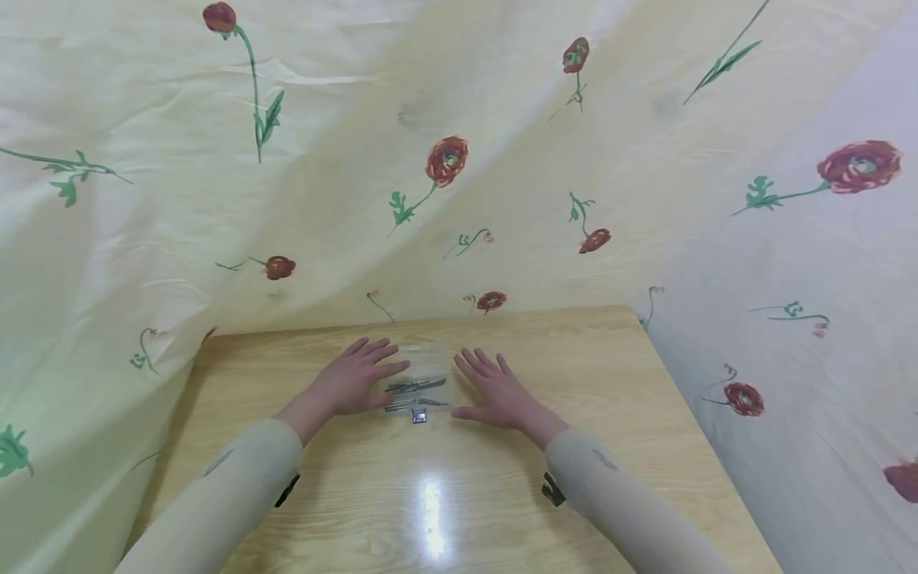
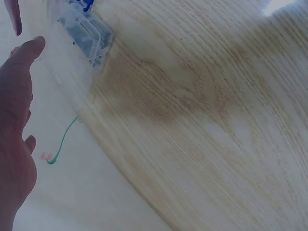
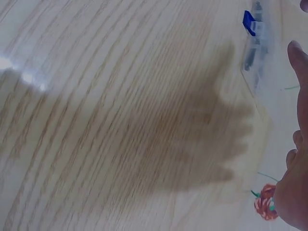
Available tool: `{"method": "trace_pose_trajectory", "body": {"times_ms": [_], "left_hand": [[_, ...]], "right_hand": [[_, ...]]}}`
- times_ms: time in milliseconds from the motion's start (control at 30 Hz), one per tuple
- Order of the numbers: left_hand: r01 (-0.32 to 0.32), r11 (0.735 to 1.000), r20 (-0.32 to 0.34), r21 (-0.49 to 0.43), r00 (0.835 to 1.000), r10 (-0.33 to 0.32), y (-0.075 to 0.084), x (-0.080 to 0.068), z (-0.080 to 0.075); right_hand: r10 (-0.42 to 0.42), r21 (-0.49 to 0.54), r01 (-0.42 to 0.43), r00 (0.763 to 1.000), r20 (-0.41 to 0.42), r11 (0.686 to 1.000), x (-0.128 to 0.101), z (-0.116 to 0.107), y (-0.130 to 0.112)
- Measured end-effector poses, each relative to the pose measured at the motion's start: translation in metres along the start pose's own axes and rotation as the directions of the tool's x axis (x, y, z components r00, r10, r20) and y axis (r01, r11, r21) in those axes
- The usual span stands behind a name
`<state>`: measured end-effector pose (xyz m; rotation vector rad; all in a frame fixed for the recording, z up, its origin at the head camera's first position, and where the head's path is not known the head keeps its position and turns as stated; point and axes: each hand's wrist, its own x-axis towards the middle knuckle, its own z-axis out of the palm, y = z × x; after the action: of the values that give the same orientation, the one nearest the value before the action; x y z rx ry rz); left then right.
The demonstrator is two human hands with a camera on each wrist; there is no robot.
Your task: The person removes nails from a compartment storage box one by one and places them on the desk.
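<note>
Pale yellow cloth (image 1: 502, 159) printed with red flowers and green stems is hanging as a backdrop behind and to both sides of a light wooden table (image 1: 445, 494), whose glossy top is catching a bright glare near the front edge. No brand, label or readable writing is showing anywhere in these views.

Near the back of the table a small clear plastic box (image 1: 421, 381) is sitting, with grey metal pieces lying inside and a small metal part at its near edge; the wrist views are showing a blue bit at one end of it (image 3: 248, 22).

Both hands are reaching forward from beige sleeves, one on either side of the box. The left hand (image 1: 355, 379) is lying flat with its fingers straight and spread, its fingertips right at the box's left side; whether they are actually touching it cannot be told. The right hand (image 1: 495, 389) is likewise flat with fingers spread, just beside the box's right side, thumb pointing inward towards the box. Neither hand is gripping anything. In the wrist views the hands are hovering above the tabletop and casting a soft shadow on the wood.
</note>
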<state>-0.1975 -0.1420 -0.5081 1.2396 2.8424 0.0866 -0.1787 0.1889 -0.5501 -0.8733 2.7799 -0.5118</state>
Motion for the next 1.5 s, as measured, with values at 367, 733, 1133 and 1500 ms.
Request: {"method": "trace_pose_trajectory", "body": {"times_ms": [367,733,1133,1500], "left_hand": [[-0.066,0.997,0.002,-0.047,0.998,0.066,-0.011,0.019,0.013],[-0.077,0.997,-0.004,-0.026,0.997,0.077,-0.021,0.024,0.021],[0.115,0.958,0.109,-0.264,0.990,-0.089,-0.022,0.030,0.029],[0.141,0.900,0.146,-0.412,0.985,-0.088,-0.022,0.028,0.040]], "right_hand": [[-0.025,-0.014,0.025,1.000,0.009,1.000,0.010,0.013,-0.006],[-0.038,-0.036,0.039,0.999,0.009,0.999,0.018,0.016,-0.006],[-0.030,-0.063,0.031,0.999,0.030,0.997,0.018,0.021,0.000],[-0.023,-0.093,0.028,0.999,0.048,0.995,0.022,0.020,0.000]]}}
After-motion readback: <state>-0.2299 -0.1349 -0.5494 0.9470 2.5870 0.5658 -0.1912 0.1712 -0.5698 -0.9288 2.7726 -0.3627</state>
